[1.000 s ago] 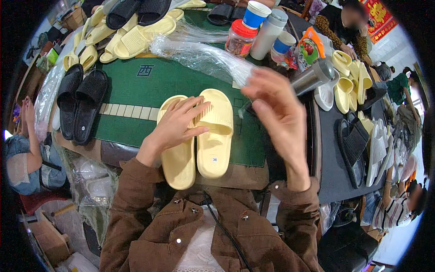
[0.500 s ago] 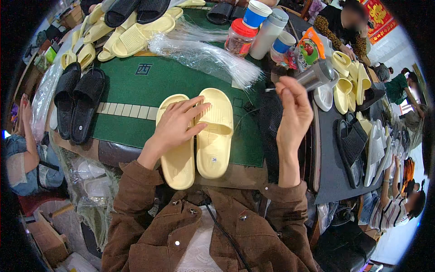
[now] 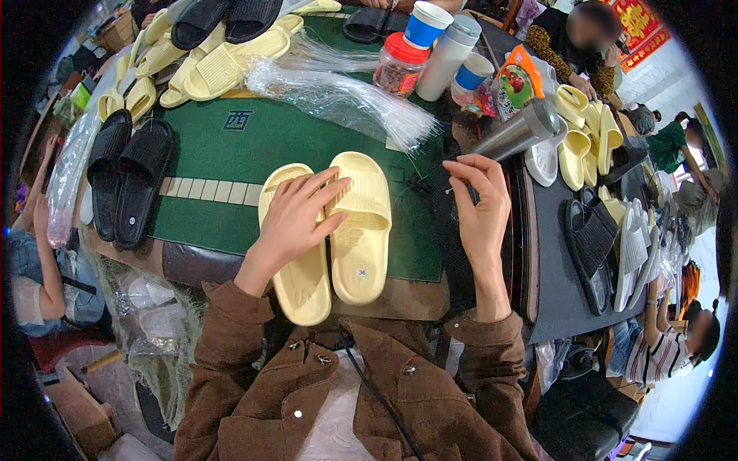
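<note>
Before me lies a pair of pale yellow slide slippers (image 3: 360, 250), side by side with toes pointing away; the right one has a small white sticker on its heel. My left hand (image 3: 296, 213) grips the pair over the straps, its fingers reaching across from the left slipper to the right one. To the right of the pair, my right hand (image 3: 480, 207) is raised, thumb and fingers bent toward each other. A tiny whitish tip shows by its thumb; what it belongs to is too small to tell.
A bundle of clear plastic strands (image 3: 346, 100) lies beyond the slippers on the green mat (image 3: 223, 146). Black slippers (image 3: 142, 180) lie left. A red-lidded jar (image 3: 400, 67), cups and a steel tumbler (image 3: 519, 129) stand far right. More slippers (image 3: 592, 138) lie on the right-hand table.
My right hand has come down and slightly left, its fingers turning toward the slippers. My left hand stays on the pair. The whole view has shifted a little.
</note>
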Available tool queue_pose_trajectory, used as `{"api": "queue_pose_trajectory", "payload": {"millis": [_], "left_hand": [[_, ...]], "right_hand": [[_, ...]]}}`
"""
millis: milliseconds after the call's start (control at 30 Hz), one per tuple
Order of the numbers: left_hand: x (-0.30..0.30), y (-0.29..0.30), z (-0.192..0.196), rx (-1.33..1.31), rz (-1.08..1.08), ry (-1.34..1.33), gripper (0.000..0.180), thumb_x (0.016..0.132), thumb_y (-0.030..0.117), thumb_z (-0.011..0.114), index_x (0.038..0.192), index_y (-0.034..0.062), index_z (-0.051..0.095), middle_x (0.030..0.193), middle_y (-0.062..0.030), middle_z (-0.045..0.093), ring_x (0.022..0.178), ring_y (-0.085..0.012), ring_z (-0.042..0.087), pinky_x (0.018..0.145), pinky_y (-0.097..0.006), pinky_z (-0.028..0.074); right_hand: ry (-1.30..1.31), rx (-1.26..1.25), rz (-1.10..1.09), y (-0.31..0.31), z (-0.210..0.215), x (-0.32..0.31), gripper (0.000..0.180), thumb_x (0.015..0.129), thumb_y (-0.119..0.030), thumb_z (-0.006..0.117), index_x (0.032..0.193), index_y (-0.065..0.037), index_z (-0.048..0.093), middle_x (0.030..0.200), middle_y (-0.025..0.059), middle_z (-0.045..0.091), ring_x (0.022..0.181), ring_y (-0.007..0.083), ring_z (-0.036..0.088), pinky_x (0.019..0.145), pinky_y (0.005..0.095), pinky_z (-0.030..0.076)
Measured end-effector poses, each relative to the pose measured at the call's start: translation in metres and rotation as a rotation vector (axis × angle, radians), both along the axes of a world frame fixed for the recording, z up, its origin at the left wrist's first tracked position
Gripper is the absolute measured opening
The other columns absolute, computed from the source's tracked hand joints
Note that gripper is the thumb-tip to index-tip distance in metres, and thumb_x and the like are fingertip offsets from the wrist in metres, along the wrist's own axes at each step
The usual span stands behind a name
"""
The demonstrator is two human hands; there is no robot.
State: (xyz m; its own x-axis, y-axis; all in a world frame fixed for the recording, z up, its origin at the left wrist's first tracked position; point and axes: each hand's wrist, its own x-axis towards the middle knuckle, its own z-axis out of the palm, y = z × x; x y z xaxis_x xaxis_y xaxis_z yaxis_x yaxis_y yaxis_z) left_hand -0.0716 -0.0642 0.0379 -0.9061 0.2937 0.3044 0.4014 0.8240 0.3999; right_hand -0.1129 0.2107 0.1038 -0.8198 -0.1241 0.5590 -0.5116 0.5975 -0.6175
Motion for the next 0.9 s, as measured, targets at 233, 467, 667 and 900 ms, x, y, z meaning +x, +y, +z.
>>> {"api": "queue_pose_trajectory", "payload": {"millis": [233,467,667,900], "left_hand": [[0.012,0.011,-0.001,0.001,-0.014,0.008,0.053,0.09,0.035,0.064,0.139,0.0174,0.055,0.146,-0.008,0.05,0.128,-0.0326,0.05,0.108,-0.046,0.035],[0.013,0.014,-0.002,-0.004,-0.003,0.052,0.051,0.089,0.028,0.067,0.137,0.0165,0.056,0.144,-0.0089,0.052,0.123,-0.0328,0.053,0.105,-0.045,0.038],[0.015,0.015,-0.002,0.023,-0.009,0.06,0.051,0.09,0.028,0.066,0.138,0.0162,0.055,0.143,-0.0087,0.052,0.123,-0.0326,0.053,0.105,-0.045,0.038],[0.015,0.016,0.0,-0.003,0.008,0.04,0.051,0.09,0.029,0.065,0.138,0.016,0.055,0.144,-0.009,0.051,0.125,-0.0331,0.051,0.106,-0.046,0.037]], "right_hand": [[0.042,0.076,0.114,-0.001,0.012,-0.018,0.021,0.09,0.001,0.063,0.108,-0.003,0.072,0.105,0.0136,0.069,0.096,0.0266,0.067,0.083,0.0327,0.052],[0.31,-0.015,0.207,-0.02,0.076,-0.05,0.025,0.094,0.0,0.058,0.116,-0.003,0.069,0.11,0.0146,0.069,0.103,0.0259,0.066,0.09,0.0337,0.049],[0.644,-0.173,0.589,-0.037,0.107,-0.045,0.036,0.106,-0.02,0.041,0.125,0.004,0.061,0.127,0.0185,0.062,0.121,0.0271,0.057,0.104,0.0381,0.044],[-0.143,-0.676,0.305,-0.035,0.015,-0.026,0.043,0.108,-0.033,0.041,0.13,0.0,0.057,0.135,0.0132,0.056,0.128,0.0225,0.051,0.107,0.0409,0.045]]}}
